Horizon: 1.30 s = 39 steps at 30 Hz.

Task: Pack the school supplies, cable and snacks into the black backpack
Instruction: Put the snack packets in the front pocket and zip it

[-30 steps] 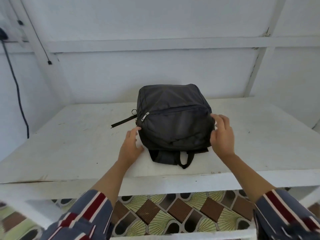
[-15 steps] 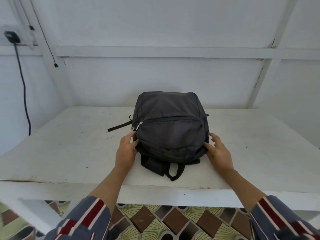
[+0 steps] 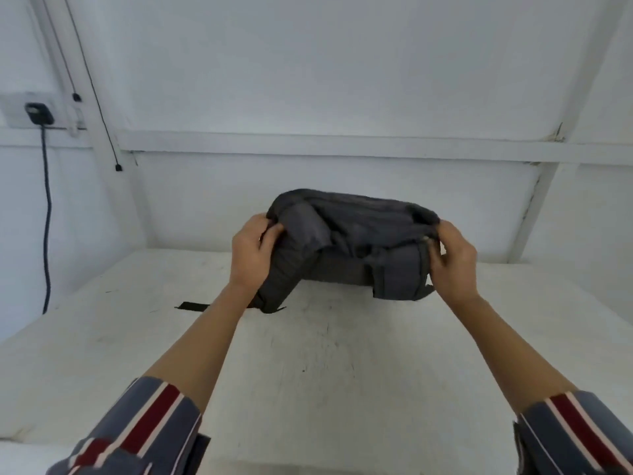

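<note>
The person is gripping the black backpack between both hands: the left hand is clutching its left edge, the right hand its right edge, above the white table.

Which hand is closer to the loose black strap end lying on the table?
Left. The left hand grips the backpack above and right of the strap end; the right hand grips its opposite side, farther off.
</note>
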Each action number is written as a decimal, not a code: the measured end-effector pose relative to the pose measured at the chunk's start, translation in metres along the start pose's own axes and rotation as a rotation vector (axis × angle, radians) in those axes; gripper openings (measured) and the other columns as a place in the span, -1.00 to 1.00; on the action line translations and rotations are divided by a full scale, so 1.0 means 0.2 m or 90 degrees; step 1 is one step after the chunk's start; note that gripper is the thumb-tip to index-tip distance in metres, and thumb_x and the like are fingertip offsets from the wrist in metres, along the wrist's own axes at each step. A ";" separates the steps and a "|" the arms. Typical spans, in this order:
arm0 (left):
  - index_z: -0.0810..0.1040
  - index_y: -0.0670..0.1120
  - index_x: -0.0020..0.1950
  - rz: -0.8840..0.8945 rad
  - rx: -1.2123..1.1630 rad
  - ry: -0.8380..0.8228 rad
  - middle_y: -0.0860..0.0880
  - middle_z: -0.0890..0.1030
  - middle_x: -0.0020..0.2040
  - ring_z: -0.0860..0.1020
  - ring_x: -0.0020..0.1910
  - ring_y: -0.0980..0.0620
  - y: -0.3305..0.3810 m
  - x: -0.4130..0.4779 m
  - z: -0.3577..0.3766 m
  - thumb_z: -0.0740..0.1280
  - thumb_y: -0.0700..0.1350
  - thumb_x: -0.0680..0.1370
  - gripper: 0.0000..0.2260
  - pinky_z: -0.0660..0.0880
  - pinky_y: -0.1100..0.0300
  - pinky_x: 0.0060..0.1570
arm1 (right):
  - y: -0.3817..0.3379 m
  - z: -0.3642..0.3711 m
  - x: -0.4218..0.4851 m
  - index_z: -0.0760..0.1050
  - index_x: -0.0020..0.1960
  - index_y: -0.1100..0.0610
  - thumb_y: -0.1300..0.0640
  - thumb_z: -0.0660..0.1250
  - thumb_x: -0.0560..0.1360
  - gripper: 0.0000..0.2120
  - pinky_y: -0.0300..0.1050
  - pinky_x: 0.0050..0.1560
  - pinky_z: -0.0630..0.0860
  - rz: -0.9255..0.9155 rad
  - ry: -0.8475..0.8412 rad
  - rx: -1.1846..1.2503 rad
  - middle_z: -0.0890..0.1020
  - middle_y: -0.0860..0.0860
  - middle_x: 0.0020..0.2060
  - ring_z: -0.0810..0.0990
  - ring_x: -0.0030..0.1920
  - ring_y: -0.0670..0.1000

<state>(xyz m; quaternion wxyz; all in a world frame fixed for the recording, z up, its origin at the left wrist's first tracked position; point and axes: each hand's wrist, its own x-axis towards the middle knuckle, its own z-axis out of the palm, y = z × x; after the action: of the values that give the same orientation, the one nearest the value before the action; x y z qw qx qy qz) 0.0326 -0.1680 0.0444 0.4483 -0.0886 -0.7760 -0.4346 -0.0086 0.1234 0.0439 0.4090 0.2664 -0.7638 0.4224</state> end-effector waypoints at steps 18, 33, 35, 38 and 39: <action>0.50 -0.13 -0.08 -0.151 -0.093 0.016 -0.08 0.57 -0.12 0.50 -0.13 0.01 -0.33 1.10 0.44 0.21 -0.04 0.60 -0.81 0.44 0.12 -0.03 | 0.35 0.43 1.05 0.36 -0.16 0.20 0.15 0.13 0.60 -0.80 -0.15 -0.24 0.26 0.213 0.040 -0.041 0.42 0.02 -0.38 0.37 -0.28 0.05; 0.47 -0.11 0.14 -0.180 0.080 0.121 -0.14 0.54 0.07 0.51 0.01 -0.09 -0.51 1.31 0.68 0.16 0.00 0.62 -0.76 0.39 0.15 -0.09 | 0.62 0.65 1.26 0.45 0.11 0.19 -0.01 0.17 0.59 -0.72 -0.09 -0.21 0.31 0.215 0.090 -0.267 0.48 0.17 -0.01 0.48 -0.09 0.16; 0.45 -0.04 0.18 -0.210 0.153 0.136 -0.14 0.49 0.12 0.49 0.04 -0.12 -0.49 1.32 0.67 0.23 -0.01 0.59 -0.80 0.42 0.06 -0.05 | 0.62 0.65 1.28 0.42 0.17 0.17 0.01 0.22 0.56 -0.72 -0.09 -0.19 0.32 0.234 0.083 -0.225 0.48 0.12 -0.07 0.48 -0.12 0.12; 0.47 -0.04 0.16 -0.182 0.144 0.207 -0.11 0.46 0.13 0.47 -0.01 -0.02 -0.43 1.29 0.65 0.29 -0.14 0.56 -0.81 0.43 0.14 -0.06 | 0.59 0.62 1.24 0.38 0.16 0.18 0.07 0.27 0.53 -0.73 -0.13 -0.19 0.31 0.246 0.134 -0.112 0.51 0.03 -0.23 0.45 -0.22 0.05; 0.50 -0.06 0.14 -0.153 0.101 0.229 -0.10 0.48 0.11 0.46 -0.06 0.04 -0.41 1.26 0.65 0.25 -0.19 0.56 -0.83 0.41 0.21 -0.10 | 0.57 0.60 1.21 0.39 0.14 0.17 0.06 0.26 0.54 -0.75 -0.16 -0.19 0.28 0.249 0.158 -0.092 0.53 -0.01 -0.22 0.46 -0.22 0.04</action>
<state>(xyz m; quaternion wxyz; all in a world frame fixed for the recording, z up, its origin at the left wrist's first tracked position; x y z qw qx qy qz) -0.2373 -0.1839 0.1607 0.5300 0.1191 -0.7202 -0.4316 -0.2699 0.0624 0.1633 0.4283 0.0297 -0.7727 0.4676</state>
